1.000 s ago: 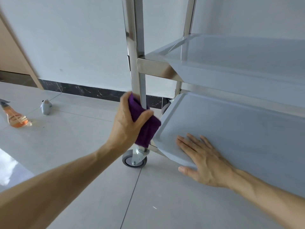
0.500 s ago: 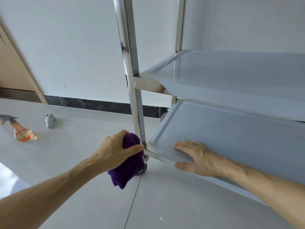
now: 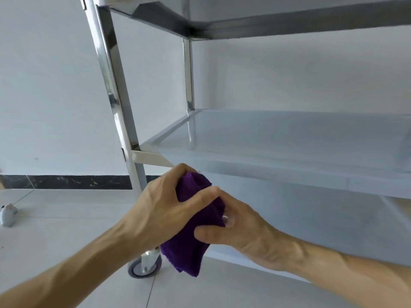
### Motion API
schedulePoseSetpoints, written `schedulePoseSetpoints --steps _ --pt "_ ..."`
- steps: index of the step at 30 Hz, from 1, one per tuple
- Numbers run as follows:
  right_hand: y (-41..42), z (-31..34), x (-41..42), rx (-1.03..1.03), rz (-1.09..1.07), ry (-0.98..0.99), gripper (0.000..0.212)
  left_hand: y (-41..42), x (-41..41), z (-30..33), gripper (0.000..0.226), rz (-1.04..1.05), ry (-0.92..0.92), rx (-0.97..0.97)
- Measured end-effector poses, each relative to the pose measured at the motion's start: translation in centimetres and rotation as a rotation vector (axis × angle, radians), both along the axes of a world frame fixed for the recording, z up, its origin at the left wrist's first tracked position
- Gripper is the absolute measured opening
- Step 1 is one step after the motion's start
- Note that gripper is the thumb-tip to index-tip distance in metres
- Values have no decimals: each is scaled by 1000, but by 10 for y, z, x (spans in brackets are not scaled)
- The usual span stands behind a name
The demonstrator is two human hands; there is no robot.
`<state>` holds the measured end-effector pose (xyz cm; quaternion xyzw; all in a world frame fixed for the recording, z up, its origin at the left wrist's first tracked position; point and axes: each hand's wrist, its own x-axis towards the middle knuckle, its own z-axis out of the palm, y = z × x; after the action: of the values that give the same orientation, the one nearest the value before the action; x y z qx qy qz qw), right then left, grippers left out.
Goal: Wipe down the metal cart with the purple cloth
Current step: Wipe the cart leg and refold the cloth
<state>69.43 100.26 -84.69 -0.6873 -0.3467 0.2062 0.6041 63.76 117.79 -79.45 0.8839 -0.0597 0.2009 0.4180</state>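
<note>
The metal cart (image 3: 115,90) stands against a white wall, with shiny upright posts and pale shelves; its middle shelf (image 3: 289,147) runs across the right of the view. The purple cloth (image 3: 191,241) hangs bunched in front of the cart's near corner, below the middle shelf. My left hand (image 3: 162,207) grips the cloth's upper part from the left. My right hand (image 3: 240,230) pinches it from the right, thumb across the fabric. Both hands hold it off the cart's surfaces.
A grey caster wheel (image 3: 144,266) sits under the near post on the tiled floor. A small grey object (image 3: 7,214) lies on the floor at the far left. A dark baseboard (image 3: 66,182) runs along the wall.
The view has tilted up. My left hand has brought the cloth away from the post's foot. My right hand has left the bottom shelf and taken hold of the cloth too.
</note>
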Motion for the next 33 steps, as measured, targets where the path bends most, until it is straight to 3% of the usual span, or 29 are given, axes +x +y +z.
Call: schedulePoseSetpoints --steps 10,16,21,29,33 --pt "-89 104 -8 311 -275 -106 51 -98 14 95 39 -246 -258 -269" --pt "-164 142 -25 368 -533 -198 51 -171 25 128 36 -517 -273 -400" --pt "-240 162 -57 435 -679 -137 45 -230 42 154 16 -656 -351 -320" --pt "-332 179 -116 420 -1057 -103 44 -333 39 186 9 -882 -478 -239" --pt "-361 185 -131 429 -1213 -126 44 -362 40 206 20 -784 -802 83"
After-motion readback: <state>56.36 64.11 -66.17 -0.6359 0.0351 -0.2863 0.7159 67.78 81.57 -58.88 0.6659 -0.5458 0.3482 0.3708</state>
